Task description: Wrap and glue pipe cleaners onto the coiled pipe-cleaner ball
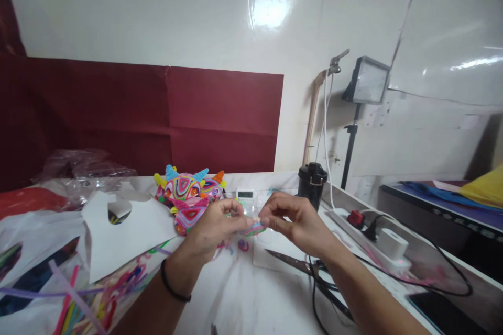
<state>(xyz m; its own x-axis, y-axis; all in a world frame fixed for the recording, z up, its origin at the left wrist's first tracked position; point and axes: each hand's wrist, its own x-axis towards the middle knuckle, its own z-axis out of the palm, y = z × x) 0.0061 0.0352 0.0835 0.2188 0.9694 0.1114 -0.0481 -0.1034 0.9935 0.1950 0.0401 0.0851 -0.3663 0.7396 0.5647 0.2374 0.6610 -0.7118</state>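
Note:
Between my two hands, above the white table (pixel 231 298), is a small rounded piece (pixel 253 229) striped in pink, blue and green. My left hand (pixel 220 225) pinches its left side between thumb and fingers. At its upper right edge, the thumb and fingertips of my right hand (pixel 293 220) are pressed together on it. Fingers cover part of the piece, so its full shape is hidden. Below lies a small pink and blue curl (pixel 243 245). Colourful striped animal heads (pixel 183 188) with fuzzy horns sit behind my left hand. Scissors (pixel 291 261) lie under my right forearm.
Loose fuzzy coloured strips (pixel 118 293), white paper (pixel 129 230) and plastic bags lie left. Behind stand a small digital display (pixel 245 194) and a black lidded cup (pixel 312 188). At right are a power strip (pixel 393 261), cables, a dark phone (pixel 440 314) and a lamp (pixel 369 81).

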